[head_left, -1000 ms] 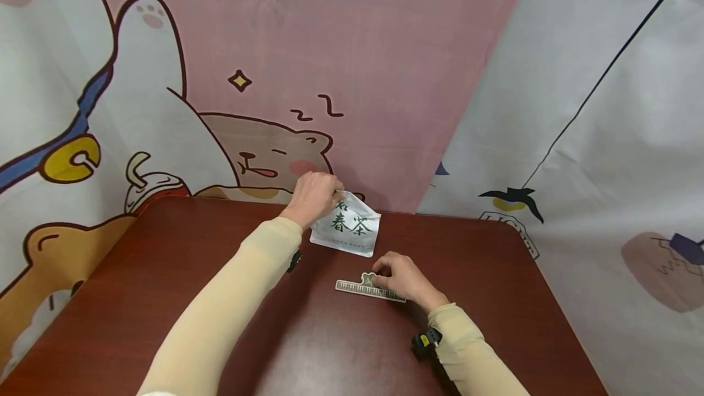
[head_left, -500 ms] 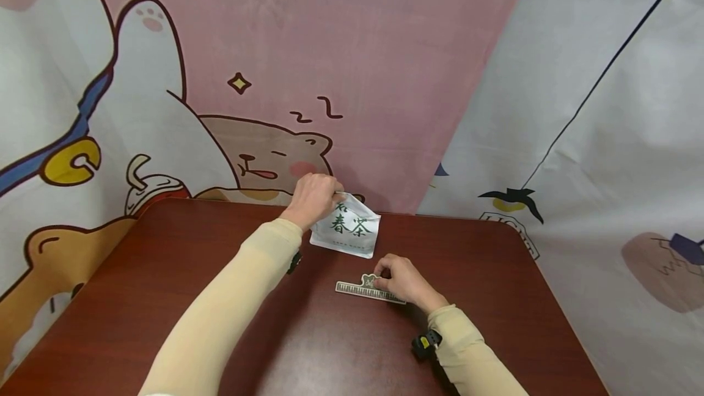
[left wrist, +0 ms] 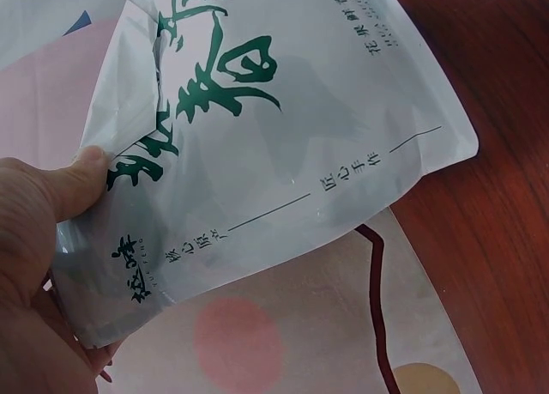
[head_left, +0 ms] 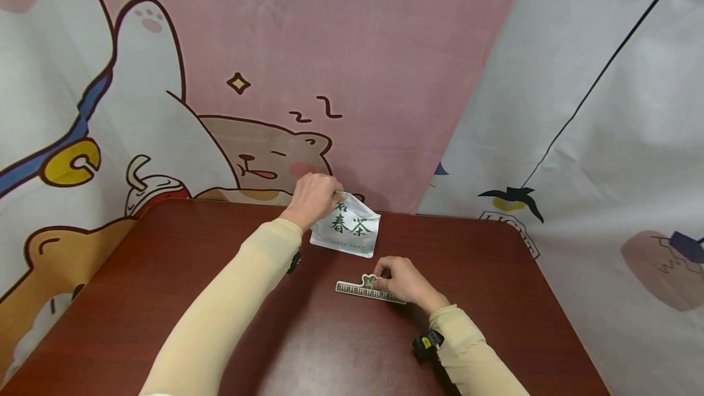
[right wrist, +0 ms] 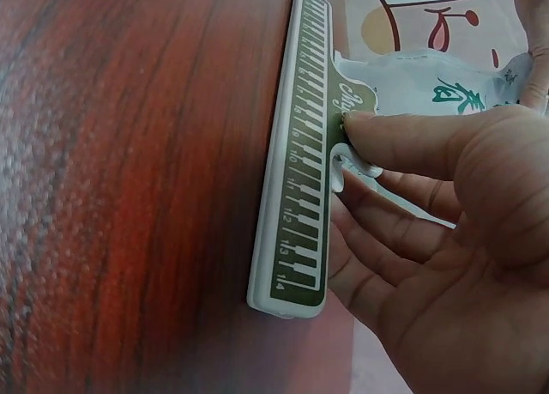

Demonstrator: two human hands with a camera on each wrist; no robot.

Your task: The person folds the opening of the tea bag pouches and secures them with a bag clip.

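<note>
My left hand [head_left: 315,197] pinches the top edge of a white tea bag [left wrist: 283,136] with green characters, holding it upright near the back of the table. In the left wrist view the thumb [left wrist: 84,181] lies on the bag's face and the upper edge is creased over. My right hand [head_left: 404,280] grips the handle of a long sealing clip [right wrist: 300,171], which is green and white with piano keys and a number scale. The right thumb presses the handle's front; the fingers are behind it. In the head view the clip lies in front of the bag, apart from it.
The dark red-brown table [head_left: 181,286] has a glossy top. Behind it hangs a cloth backdrop [head_left: 396,78] printed with cartoon animals, close to the table's back edge. A small black wrist camera [head_left: 426,344] sits on the right wrist.
</note>
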